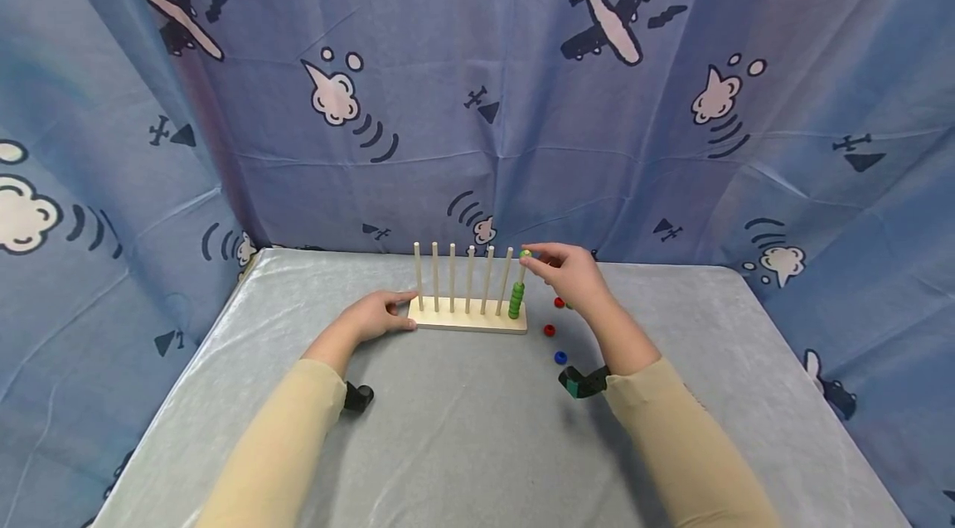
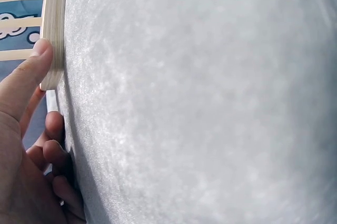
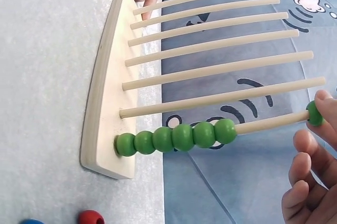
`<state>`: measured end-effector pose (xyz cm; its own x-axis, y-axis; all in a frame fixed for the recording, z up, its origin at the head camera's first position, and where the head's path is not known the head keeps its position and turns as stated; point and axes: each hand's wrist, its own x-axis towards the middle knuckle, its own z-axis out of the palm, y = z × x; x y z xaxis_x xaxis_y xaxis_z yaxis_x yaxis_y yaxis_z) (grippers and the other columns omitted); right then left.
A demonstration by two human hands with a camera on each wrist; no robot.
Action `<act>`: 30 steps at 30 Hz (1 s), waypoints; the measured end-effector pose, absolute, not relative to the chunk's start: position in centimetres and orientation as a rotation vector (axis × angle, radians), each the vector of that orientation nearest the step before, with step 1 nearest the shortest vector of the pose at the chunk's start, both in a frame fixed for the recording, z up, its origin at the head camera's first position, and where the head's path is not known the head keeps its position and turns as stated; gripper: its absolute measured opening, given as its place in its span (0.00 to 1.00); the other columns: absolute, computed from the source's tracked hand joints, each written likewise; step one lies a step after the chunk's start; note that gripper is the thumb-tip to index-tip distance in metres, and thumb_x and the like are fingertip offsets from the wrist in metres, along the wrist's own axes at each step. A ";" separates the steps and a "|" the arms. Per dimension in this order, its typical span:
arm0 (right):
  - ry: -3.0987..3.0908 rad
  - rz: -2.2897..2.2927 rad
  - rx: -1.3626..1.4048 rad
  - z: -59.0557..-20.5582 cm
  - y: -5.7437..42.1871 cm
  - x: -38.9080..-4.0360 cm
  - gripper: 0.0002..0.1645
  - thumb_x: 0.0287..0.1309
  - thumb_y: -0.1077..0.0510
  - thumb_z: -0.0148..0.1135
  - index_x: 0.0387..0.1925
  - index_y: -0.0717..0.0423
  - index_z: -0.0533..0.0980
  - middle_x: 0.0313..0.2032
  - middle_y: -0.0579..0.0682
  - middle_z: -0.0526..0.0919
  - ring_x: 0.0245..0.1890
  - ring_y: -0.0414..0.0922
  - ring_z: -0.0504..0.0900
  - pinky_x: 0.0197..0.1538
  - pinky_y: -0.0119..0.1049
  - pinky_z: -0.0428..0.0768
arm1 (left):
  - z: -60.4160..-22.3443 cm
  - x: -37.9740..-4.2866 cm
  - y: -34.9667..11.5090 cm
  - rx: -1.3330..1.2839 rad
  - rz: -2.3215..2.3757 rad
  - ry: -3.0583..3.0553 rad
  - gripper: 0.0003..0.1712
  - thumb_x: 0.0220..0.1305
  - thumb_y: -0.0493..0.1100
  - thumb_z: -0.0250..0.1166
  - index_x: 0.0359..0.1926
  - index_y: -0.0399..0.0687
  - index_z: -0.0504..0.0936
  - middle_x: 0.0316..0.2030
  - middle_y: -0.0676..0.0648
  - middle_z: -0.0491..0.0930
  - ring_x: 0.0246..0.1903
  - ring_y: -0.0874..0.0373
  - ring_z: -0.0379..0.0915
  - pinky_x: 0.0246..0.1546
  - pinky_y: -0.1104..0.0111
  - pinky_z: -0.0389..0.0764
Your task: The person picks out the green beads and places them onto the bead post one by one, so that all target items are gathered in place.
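A wooden bead rack (image 1: 466, 319) with several upright rods stands on the table. My left hand (image 1: 376, 316) grips its left end, thumb on the front edge and fingers behind. Stacked green beads (image 3: 182, 137) fill the lower part of the rightmost rod (image 3: 271, 123); the other rods are bare. At that rod's top, my right hand (image 1: 569, 273) pinches another green bead (image 3: 314, 113) between thumb and index finger. In the right wrist view this bead sits right at the rod's tip, partly covered by the fingers.
Right of the rack lie loose beads: a red bead (image 1: 549, 330), a second red bead (image 1: 559, 302), a blue bead (image 1: 560, 357) and a green bead (image 1: 569, 305) half hidden by the right hand. A blue patterned curtain (image 1: 418, 97) hangs behind the grey-covered table (image 1: 462, 445).
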<state>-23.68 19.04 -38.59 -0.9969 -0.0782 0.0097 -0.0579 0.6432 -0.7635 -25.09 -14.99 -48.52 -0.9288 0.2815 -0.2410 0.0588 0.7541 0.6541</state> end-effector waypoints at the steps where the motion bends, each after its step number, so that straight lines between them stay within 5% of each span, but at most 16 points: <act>1: 2.825 -1.304 -0.105 -38.7 19.0 -23.7 0.25 0.63 0.41 0.65 0.60 0.41 0.80 0.39 0.53 0.82 0.33 0.50 0.75 0.25 0.39 0.74 | -48.6 -25.1 -15.0 0.264 0.962 2.629 0.39 0.57 0.55 0.74 0.70 0.63 0.72 0.30 0.49 0.69 0.29 0.56 0.61 0.33 0.63 0.63; 18: 2.794 -1.250 -0.134 -41.5 19.4 -24.1 0.26 0.64 0.43 0.65 0.59 0.47 0.81 0.39 0.52 0.80 0.36 0.55 0.78 0.31 0.38 0.75 | -48.4 -25.1 -15.1 0.251 0.977 2.620 0.39 0.58 0.55 0.74 0.70 0.63 0.72 0.29 0.49 0.69 0.28 0.57 0.61 0.33 0.64 0.63; 30: 2.770 -1.238 -0.182 -43.6 19.6 -24.4 0.25 0.64 0.44 0.65 0.59 0.48 0.81 0.37 0.51 0.83 0.33 0.47 0.77 0.33 0.38 0.75 | -48.5 -25.0 -15.0 0.247 0.977 2.624 0.39 0.57 0.55 0.74 0.69 0.64 0.72 0.29 0.49 0.69 0.27 0.57 0.61 0.32 0.64 0.63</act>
<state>-24.39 19.55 -43.57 -0.9876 -0.1505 -0.0445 -0.0673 0.6619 -0.7465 -25.03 -15.01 -48.51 -0.9308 0.2727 -0.2435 0.0471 0.7500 0.6598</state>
